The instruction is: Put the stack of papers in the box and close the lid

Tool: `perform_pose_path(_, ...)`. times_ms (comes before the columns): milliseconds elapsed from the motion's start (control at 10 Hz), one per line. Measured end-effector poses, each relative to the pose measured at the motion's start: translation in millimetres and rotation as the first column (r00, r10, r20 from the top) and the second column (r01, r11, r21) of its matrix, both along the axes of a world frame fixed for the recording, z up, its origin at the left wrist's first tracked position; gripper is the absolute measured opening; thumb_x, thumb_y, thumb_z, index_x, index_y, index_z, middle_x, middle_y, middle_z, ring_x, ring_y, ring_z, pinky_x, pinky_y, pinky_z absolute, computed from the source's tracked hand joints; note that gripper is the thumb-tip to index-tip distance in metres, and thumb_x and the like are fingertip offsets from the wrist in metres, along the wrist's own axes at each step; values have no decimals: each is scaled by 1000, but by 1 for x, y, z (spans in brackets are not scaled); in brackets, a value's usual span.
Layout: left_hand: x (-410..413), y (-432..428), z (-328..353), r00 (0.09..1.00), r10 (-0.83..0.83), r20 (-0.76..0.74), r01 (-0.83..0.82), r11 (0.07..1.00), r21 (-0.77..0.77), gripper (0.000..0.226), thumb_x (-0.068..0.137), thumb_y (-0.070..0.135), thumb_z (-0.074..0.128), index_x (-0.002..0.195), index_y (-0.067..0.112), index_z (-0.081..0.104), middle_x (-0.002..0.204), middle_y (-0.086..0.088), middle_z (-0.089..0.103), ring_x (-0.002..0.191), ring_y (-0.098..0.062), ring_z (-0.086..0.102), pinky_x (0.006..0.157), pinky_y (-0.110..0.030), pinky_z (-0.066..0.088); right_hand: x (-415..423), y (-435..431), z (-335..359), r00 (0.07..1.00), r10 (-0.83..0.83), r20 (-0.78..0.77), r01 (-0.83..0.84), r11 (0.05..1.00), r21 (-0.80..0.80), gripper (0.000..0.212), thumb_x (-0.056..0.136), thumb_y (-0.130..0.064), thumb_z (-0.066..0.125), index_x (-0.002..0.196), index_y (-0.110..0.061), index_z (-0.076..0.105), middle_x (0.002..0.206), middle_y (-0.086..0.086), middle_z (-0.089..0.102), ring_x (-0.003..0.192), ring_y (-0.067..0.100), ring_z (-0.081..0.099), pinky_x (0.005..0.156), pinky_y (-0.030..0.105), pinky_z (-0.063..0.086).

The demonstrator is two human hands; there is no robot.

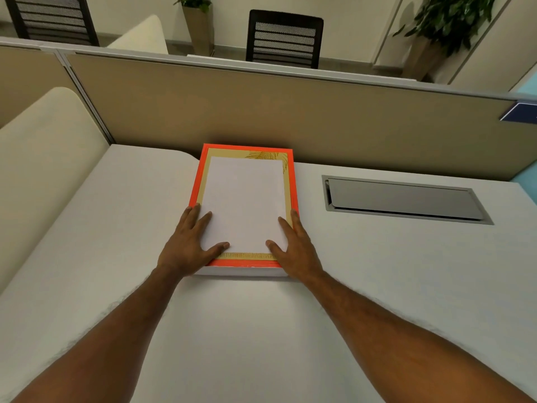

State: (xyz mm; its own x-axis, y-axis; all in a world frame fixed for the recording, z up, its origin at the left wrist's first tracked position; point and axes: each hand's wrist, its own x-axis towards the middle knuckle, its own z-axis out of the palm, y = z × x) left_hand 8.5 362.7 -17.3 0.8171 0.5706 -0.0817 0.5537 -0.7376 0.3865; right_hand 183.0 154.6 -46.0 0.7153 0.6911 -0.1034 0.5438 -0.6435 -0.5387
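A flat box (292, 158) with an orange rim and a white front wall lies on the desk against the partition. Its inside is tan with a gold leaf pattern. The white stack of papers (243, 202) lies inside it. My left hand (190, 242) rests flat on the stack's near left corner and the box's left rim, fingers spread. My right hand (293, 245) lies flat on the near right corner in the same way. No separate lid shows in this view.
The white desk (116, 228) has a grey cable hatch (404, 199) to the right of the box. A tan partition (290, 112) runs along the desk's far edge. A cream cushioned seat (37, 152) is on the left. Chairs and potted plants stand beyond the partition.
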Motion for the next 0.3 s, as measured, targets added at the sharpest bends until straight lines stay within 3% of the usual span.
perform_pose_path(200, 5, 1, 14, 980, -29, -196, 53, 992, 119, 103, 75, 86, 27, 156, 25, 15, 167, -2, 0, 153, -26, 0, 120, -54, 19, 5, -3, 12, 999, 48, 8, -47, 992, -114, 81, 88, -70, 39, 155, -30, 15, 167, -3, -3, 153, 26, 15, 117, 49, 29)
perform_pose_path(300, 9, -1, 25, 971, -35, -237, 83, 977, 195, 103, 74, 89, 22, 156, 27, 14, 167, -2, 0, 153, -28, 0, 120, -56, 12, 15, -17, 28, 993, 62, 103, -41, 980, -194, 85, 87, -73, 35, 156, -29, 12, 168, -2, -2, 154, 27, 11, 117, 53, 27)
